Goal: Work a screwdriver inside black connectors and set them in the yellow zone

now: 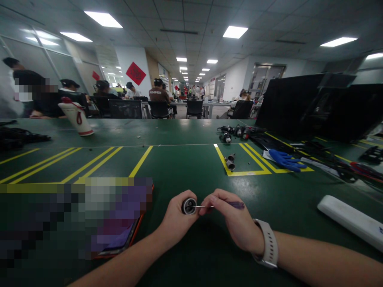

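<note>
While in two separate hands (178,217) (235,218), one cylinder (188,206); one screwdriver (237,205)

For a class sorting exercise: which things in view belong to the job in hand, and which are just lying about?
Belonging to the job:
round metal part, held in the left hand
thin tool, held in the right hand

Apparently just lying about:
blue glove
white cup
white case

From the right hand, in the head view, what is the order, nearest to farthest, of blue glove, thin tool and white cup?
1. Thin tool, in the right hand
2. Blue glove, ahead right
3. White cup, far ahead left
</note>
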A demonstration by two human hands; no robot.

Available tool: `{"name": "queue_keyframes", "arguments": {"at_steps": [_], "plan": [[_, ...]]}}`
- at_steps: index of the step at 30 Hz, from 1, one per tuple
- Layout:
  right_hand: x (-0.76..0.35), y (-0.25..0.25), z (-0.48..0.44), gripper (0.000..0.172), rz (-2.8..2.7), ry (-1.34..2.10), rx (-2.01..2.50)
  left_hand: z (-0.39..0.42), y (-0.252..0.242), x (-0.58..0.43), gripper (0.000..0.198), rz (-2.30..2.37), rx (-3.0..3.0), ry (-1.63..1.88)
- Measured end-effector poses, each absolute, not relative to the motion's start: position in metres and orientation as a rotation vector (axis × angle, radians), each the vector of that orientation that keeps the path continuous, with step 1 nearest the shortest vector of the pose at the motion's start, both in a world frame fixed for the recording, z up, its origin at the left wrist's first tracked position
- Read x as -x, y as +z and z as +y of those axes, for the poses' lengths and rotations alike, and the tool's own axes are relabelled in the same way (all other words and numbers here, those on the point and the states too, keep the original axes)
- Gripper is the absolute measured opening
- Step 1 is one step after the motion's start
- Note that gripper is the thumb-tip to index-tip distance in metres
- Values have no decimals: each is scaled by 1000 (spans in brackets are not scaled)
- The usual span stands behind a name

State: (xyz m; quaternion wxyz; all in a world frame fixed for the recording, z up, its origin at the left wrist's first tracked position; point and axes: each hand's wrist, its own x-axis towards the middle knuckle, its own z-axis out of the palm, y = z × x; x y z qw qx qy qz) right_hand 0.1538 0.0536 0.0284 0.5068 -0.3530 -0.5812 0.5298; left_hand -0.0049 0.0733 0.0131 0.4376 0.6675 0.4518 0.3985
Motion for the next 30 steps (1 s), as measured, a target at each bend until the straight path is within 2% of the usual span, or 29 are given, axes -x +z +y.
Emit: {"name": "queue_keyframes", "arguments": {"at_steps": [9,23,30], "plan": [[-156,42,42,27,-1731,901,944,75,8,5,15,1212,-1782,1070],[-154,26,52,21,-1406,1279,811,72,18,5,17,1125,-1625,1010],[-155,35,48,24,-1512,1160,854,72,16,4,17,1123,-1622,1019]]}}
